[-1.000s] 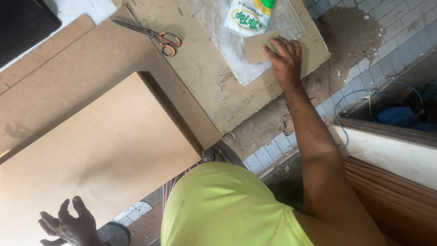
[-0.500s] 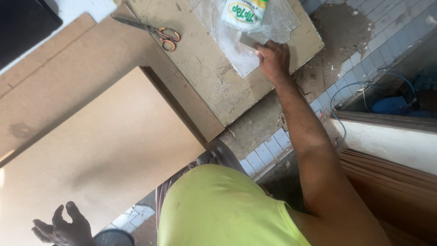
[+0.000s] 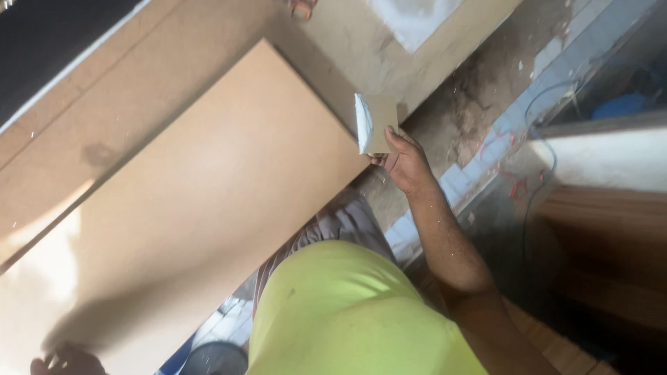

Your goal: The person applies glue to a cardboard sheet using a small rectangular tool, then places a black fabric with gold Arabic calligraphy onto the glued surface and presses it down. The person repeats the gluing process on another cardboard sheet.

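My right hand (image 3: 404, 163) holds a small brown square piece (image 3: 375, 123) with white paste along its left edge, lifted just past the right corner of a large light-brown board (image 3: 180, 208). My left hand (image 3: 66, 361) rests at the bottom left, at the board's near corner, with its fingers only partly in view. The board lies slanted over a wider brown panel (image 3: 90, 118).
A dusty work slab (image 3: 347, 35) with a clear plastic sheet (image 3: 413, 17) lies at the top. Orange scissor handles (image 3: 302, 7) peek in at the top edge. A tiled floor (image 3: 486, 167) with a thin cable (image 3: 538, 187) runs to the right, beside white and wooden panels (image 3: 604, 208).
My right hand has lifted the small brown piece off the plastic sheet and brought it towards me, near the board's corner. The view has shifted, so the glue bottle is out of sight.
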